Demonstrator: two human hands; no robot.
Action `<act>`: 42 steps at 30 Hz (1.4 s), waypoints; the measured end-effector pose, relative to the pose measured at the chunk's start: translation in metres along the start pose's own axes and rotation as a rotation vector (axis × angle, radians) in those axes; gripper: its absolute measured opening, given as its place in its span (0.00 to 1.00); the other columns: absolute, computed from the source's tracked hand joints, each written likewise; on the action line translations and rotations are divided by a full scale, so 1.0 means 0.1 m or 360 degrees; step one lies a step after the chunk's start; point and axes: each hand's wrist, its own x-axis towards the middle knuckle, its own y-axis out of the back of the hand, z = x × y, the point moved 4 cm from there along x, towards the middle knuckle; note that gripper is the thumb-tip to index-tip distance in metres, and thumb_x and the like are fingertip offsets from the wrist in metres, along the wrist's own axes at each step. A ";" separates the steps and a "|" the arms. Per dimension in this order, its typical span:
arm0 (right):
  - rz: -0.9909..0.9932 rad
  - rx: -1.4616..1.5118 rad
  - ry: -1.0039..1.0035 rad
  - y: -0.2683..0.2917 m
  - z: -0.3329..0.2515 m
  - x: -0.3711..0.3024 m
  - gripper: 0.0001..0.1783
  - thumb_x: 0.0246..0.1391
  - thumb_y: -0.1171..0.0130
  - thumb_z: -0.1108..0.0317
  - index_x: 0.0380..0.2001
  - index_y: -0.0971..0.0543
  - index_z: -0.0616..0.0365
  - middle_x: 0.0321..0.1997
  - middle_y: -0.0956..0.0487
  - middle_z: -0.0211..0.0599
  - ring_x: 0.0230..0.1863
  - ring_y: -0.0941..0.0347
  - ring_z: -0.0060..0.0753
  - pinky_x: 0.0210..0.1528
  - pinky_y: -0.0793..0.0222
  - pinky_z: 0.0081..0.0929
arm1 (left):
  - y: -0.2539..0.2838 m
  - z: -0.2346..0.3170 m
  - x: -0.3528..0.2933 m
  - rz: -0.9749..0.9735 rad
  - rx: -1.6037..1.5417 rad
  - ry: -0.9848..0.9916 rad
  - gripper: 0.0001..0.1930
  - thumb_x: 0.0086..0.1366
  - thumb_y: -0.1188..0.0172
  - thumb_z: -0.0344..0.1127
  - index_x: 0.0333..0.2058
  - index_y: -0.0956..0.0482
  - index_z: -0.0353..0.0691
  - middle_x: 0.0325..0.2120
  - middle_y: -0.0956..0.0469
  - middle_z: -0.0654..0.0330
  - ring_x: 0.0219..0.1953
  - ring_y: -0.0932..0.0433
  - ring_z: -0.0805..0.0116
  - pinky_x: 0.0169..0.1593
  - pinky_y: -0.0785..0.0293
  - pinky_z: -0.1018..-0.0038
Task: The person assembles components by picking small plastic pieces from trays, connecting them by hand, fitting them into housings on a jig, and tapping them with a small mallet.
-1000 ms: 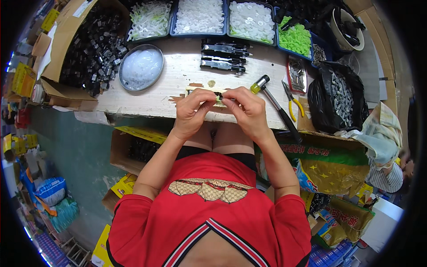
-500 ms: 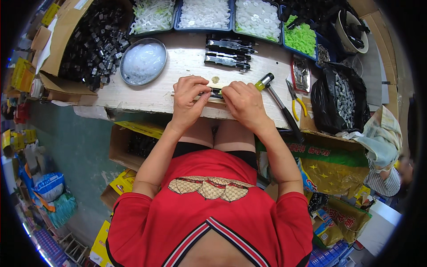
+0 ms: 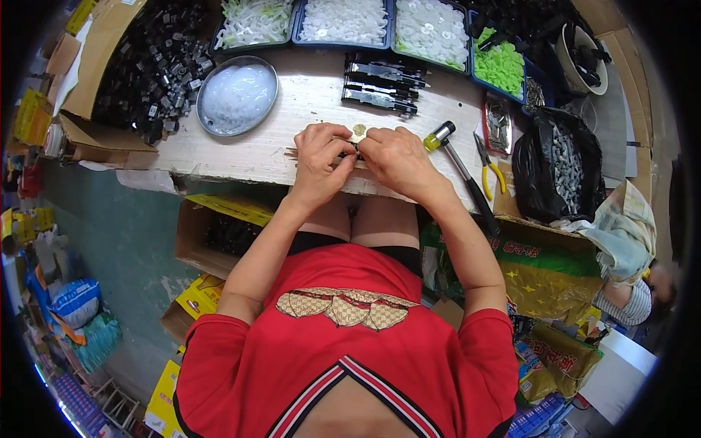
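At the front edge of the worktable (image 3: 292, 98), my left hand (image 3: 320, 159) and my right hand (image 3: 400, 159) meet with fingers closed. Between their fingertips is a small black part (image 3: 357, 152), mostly covered by the fingers, so its kind is unclear. Beyond the hands lies a row of several long black assemblies (image 3: 381, 93) with metal strips. Right of my right hand rests a hammer (image 3: 464, 172) with a yellow-and-silver head and black grip. Beside it are pliers (image 3: 493, 174) with yellow handles.
A round dish (image 3: 272, 102) of whitish gel and a carton of black parts (image 3: 164, 91) stand left. Trays of white pieces (image 3: 343, 20) and green pieces (image 3: 500, 66) line the back. A black bag (image 3: 533, 168) holds grey parts at right, near another person's striped sleeve (image 3: 634, 303).
My fingers have drawn closer together, with the right hand's fingertips now over the black part, which shows less than before. The whole view has shifted slightly.
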 end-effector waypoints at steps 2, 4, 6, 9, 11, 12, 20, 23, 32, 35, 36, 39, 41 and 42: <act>-0.0054 0.0021 0.0007 -0.01 0.00 0.02 0.03 0.40 0.46 0.72 0.23 0.26 0.58 0.26 0.27 0.37 0.30 0.28 0.41 0.32 0.36 0.36 | -0.01 0.00 0.01 0.0000 -0.0015 0.0002 0.05 0.45 0.40 0.29 0.23 0.26 0.42 0.35 0.27 0.65 0.43 0.34 0.65 0.47 0.46 0.68; -0.0055 -0.0021 0.0019 -0.03 -0.04 0.04 0.03 0.40 0.46 0.72 0.23 0.26 0.58 0.26 0.27 0.37 0.30 0.28 0.41 0.32 0.36 0.36 | -0.01 0.00 0.01 -0.0003 -0.0029 0.0000 0.05 0.45 0.40 0.29 0.23 0.26 0.42 0.35 0.27 0.65 0.43 0.34 0.65 0.47 0.46 0.68; -0.0047 -0.0069 0.0034 -0.05 -0.07 0.06 0.04 0.40 0.46 0.72 0.23 0.26 0.59 0.26 0.27 0.38 0.30 0.28 0.41 0.32 0.36 0.36 | 0.00 0.00 0.02 0.0013 -0.0021 -0.0012 0.05 0.44 0.40 0.29 0.23 0.26 0.42 0.35 0.28 0.65 0.42 0.34 0.65 0.47 0.46 0.67; -0.0027 -0.0058 0.0019 -0.04 -0.05 0.06 0.04 0.39 0.46 0.72 0.23 0.25 0.58 0.25 0.27 0.38 0.29 0.28 0.42 0.31 0.35 0.36 | 0.01 0.02 0.01 -0.0019 0.0042 -0.0010 0.06 0.45 0.39 0.27 0.25 0.25 0.40 0.35 0.26 0.64 0.43 0.32 0.64 0.48 0.44 0.70; 0.0012 -0.0059 0.0055 0.05 -0.03 0.02 0.04 0.38 0.45 0.71 0.22 0.25 0.58 0.24 0.28 0.38 0.28 0.28 0.42 0.28 0.33 0.37 | 0.01 0.02 0.00 -0.0034 0.0043 0.0007 0.06 0.45 0.39 0.28 0.25 0.25 0.41 0.35 0.26 0.64 0.43 0.32 0.65 0.48 0.45 0.70; 0.0060 -0.0097 0.0017 0.08 0.01 -0.01 0.04 0.39 0.44 0.71 0.23 0.25 0.57 0.24 0.28 0.38 0.27 0.28 0.42 0.27 0.33 0.37 | 0.01 0.02 -0.01 -0.0047 0.0042 0.0034 0.07 0.45 0.39 0.29 0.25 0.25 0.41 0.35 0.26 0.64 0.43 0.32 0.65 0.48 0.45 0.70; 0.0422 0.0110 -0.0445 0.62 0.51 -0.56 0.03 0.47 0.43 0.75 0.28 0.25 0.61 0.24 0.30 0.37 0.23 0.32 0.36 0.27 0.37 0.25 | -0.03 0.04 0.10 -0.0158 0.0129 0.0210 0.10 0.43 0.37 0.33 0.28 0.23 0.44 0.34 0.28 0.66 0.42 0.35 0.66 0.48 0.48 0.69; 0.0478 0.0172 -0.0743 0.84 0.76 -0.87 0.05 0.48 0.45 0.72 0.30 0.24 0.59 0.27 0.28 0.39 0.28 0.29 0.41 0.30 0.35 0.29 | -0.03 0.04 0.13 -0.0205 0.0184 0.0244 0.10 0.43 0.38 0.33 0.29 0.21 0.46 0.32 0.29 0.68 0.41 0.36 0.66 0.47 0.48 0.69; 0.0372 -0.1030 -0.1755 1.94 2.31 -2.66 0.13 0.49 0.47 0.65 0.39 0.25 0.54 0.37 0.27 0.49 0.40 0.30 0.51 0.42 0.35 0.39 | -0.04 0.07 0.07 -0.0245 0.0301 -0.0055 0.06 0.45 0.36 0.36 0.26 0.19 0.50 0.33 0.31 0.67 0.43 0.36 0.65 0.45 0.47 0.64; 0.0271 -0.0771 -0.1830 1.73 2.58 -2.94 0.20 0.45 0.43 0.63 0.44 0.27 0.54 0.41 0.28 0.49 0.44 0.31 0.52 0.46 0.36 0.39 | 0.05 0.06 0.15 -0.0384 0.0261 -0.0083 0.11 0.47 0.35 0.39 0.32 0.19 0.50 0.35 0.29 0.65 0.43 0.36 0.64 0.46 0.47 0.65; 0.0297 -0.0647 -0.1806 1.67 2.57 -2.93 0.22 0.44 0.41 0.63 0.45 0.28 0.54 0.42 0.28 0.48 0.45 0.31 0.52 0.47 0.36 0.39 | 0.11 -0.03 0.25 -0.0307 0.0275 -0.0034 0.12 0.47 0.35 0.41 0.33 0.20 0.49 0.36 0.29 0.64 0.43 0.36 0.63 0.46 0.46 0.64; 0.0363 -0.0791 -0.1814 1.68 2.44 -2.86 0.22 0.44 0.41 0.65 0.45 0.28 0.55 0.43 0.28 0.46 0.46 0.31 0.50 0.47 0.36 0.37 | 0.52 -0.44 0.84 0.0072 0.0485 0.0124 0.11 0.48 0.36 0.39 0.32 0.20 0.46 0.34 0.25 0.61 0.42 0.33 0.60 0.48 0.41 0.65; 0.0372 -0.0821 -0.1822 1.69 2.46 -2.79 0.21 0.44 0.41 0.67 0.45 0.28 0.56 0.43 0.27 0.45 0.46 0.31 0.50 0.47 0.36 0.37 | 0.91 -0.84 1.25 0.0395 0.0731 0.0215 0.12 0.48 0.37 0.37 0.33 0.20 0.42 0.30 0.24 0.54 0.35 0.26 0.59 0.40 0.31 0.67; 0.0423 -0.0821 -0.1795 1.70 2.47 -2.77 0.20 0.44 0.41 0.68 0.44 0.28 0.56 0.41 0.27 0.44 0.45 0.30 0.48 0.46 0.35 0.36 | 1.08 -1.05 1.42 0.0480 0.0854 0.0243 0.12 0.48 0.37 0.36 0.33 0.20 0.42 0.29 0.24 0.54 0.34 0.25 0.58 0.38 0.30 0.67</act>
